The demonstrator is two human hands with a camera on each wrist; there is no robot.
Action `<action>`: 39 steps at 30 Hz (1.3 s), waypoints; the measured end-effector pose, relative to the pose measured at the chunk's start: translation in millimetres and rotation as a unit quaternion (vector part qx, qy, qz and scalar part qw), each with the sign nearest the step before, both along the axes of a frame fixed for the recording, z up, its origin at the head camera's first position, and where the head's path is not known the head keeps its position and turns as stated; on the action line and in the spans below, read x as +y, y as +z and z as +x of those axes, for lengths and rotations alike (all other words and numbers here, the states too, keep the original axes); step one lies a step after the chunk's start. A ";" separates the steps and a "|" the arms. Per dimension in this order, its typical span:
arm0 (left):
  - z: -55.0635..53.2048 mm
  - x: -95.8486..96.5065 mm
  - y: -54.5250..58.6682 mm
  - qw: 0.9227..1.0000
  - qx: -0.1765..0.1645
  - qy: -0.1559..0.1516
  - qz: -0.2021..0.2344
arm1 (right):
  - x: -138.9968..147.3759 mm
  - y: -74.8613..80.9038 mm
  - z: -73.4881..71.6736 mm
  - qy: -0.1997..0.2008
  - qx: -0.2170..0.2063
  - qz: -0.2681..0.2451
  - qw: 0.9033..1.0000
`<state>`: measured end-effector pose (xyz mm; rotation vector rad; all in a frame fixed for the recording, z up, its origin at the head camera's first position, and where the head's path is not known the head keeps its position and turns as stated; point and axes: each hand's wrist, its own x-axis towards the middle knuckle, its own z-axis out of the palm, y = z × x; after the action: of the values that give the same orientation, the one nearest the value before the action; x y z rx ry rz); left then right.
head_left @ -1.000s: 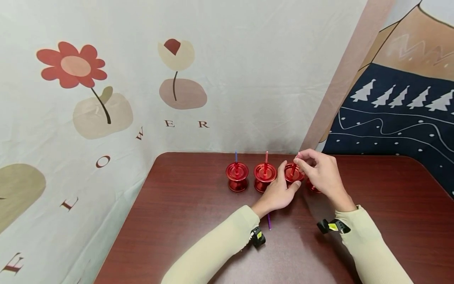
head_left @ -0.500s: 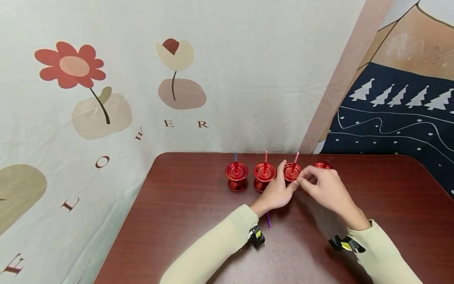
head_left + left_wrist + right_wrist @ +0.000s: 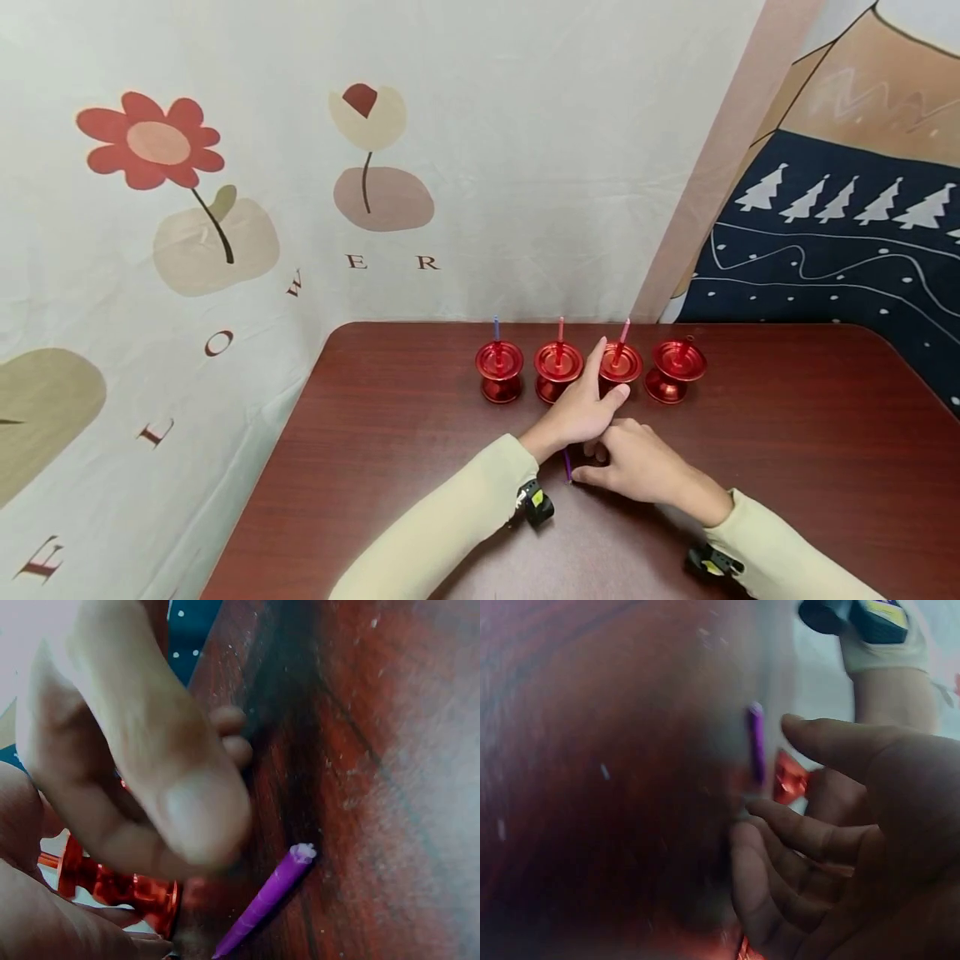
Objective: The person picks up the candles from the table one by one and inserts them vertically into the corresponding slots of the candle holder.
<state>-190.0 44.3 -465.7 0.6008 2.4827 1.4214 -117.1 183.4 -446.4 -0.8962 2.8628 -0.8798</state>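
My left hand (image 3: pixel 579 410) is beside the third red metal candle holder (image 3: pixel 628 364), which bears a pink candle (image 3: pixel 625 332). Its index finger and thumb are spread apart at the near left of that holder; whether they touch it I cannot tell. A purple candle (image 3: pixel 264 904) lies on the table below the left hand. My right hand (image 3: pixel 651 468) reaches over to this candle, thumb close to its near end. In the right wrist view, the right thumb and fingers are apart, with the candle beyond them and not pinched.
Further left stand a holder (image 3: pixel 500 387) with a blue candle (image 3: pixel 497 328) and another holder (image 3: pixel 549 387) with a pinkish-red candle (image 3: pixel 560 328). The rightmost holder (image 3: pixel 667 387) shows just its red centre socket. A printed cloth (image 3: pixel 525 208) hangs behind the brown table (image 3: pixel 390 417).
My right hand has let go of the pink candle, now standing in the third holder, and has moved left and nearer to the purple candle. The left hand has shifted only slightly.
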 end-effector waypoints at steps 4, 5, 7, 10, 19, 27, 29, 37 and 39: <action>11.8 -8.0 14.7 1.000 -0.009 -0.012 0.003 | -10.6 -6.7 0.6 -0.010 0.012 -0.008 1.000; 15.8 -10.2 20.4 1.000 -0.016 -0.014 0.004 | -11.8 -10.9 -0.4 -0.011 0.021 -0.012 1.000; 21.1 -13.7 26.1 1.000 -0.020 -0.014 0.001 | -11.8 -25.8 -4.9 -0.012 0.042 -0.023 0.999; 29.1 -18.6 34.7 0.999 -0.030 -0.019 0.003 | -5.8 -58.2 -16.0 -0.020 0.062 -0.017 0.998; 44.6 -19.0 36.4 0.999 -0.006 -0.033 0.011 | 27.2 -78.4 -26.5 -0.038 0.071 0.014 0.997; 47.0 -7.0 34.0 0.997 0.018 -0.080 -0.014 | 45.1 -16.1 -4.4 -0.047 0.016 0.044 0.998; 45.8 -1.2 33.4 0.996 0.013 -0.089 -0.013 | 49.7 -3.3 0.0 -0.066 -0.010 0.066 0.996; 38.9 26.1 31.3 0.997 -0.016 -0.078 -0.009 | 80.2 3.8 4.6 -0.120 -0.053 0.093 0.987; 36.7 32.0 30.7 0.997 -0.019 -0.076 -0.011 | 87.0 3.4 5.1 -0.130 -0.063 0.088 0.985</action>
<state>-153.3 76.2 -435.1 0.7346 2.3641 1.3344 -112.0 270.4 -443.0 -0.4393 2.9291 -0.6548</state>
